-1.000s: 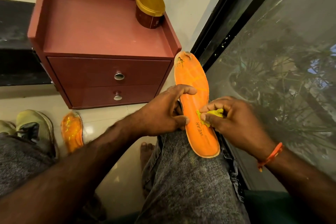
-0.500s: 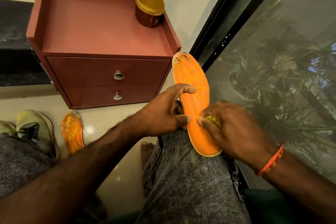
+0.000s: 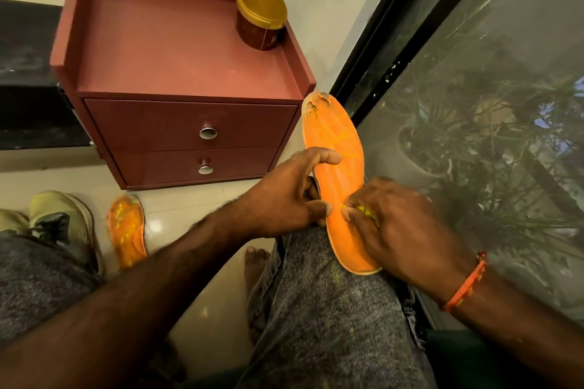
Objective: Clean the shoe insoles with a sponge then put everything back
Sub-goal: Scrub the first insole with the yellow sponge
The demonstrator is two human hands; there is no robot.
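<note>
An orange insole (image 3: 335, 148) with a worn toe rests lengthwise on my right knee. My left hand (image 3: 287, 196) grips its left edge, thumb on top. My right hand (image 3: 395, 227) presses a small yellow sponge (image 3: 363, 210) onto the insole's middle; only a sliver of sponge shows between the fingers. A second orange insole (image 3: 126, 227) lies on the floor at the left, next to an olive-green shoe (image 3: 60, 218).
A maroon two-drawer cabinet (image 3: 189, 123) stands ahead, with a gold-lidded jar (image 3: 260, 14) on its top right corner. A dark-framed window screen (image 3: 474, 104) runs along the right. My bare foot (image 3: 256, 262) rests on the tiled floor between my knees.
My right hand has slid with the sponge down the insole toward the heel and turned palm-down, now hiding most of the sponge. The left hand keeps its grip.
</note>
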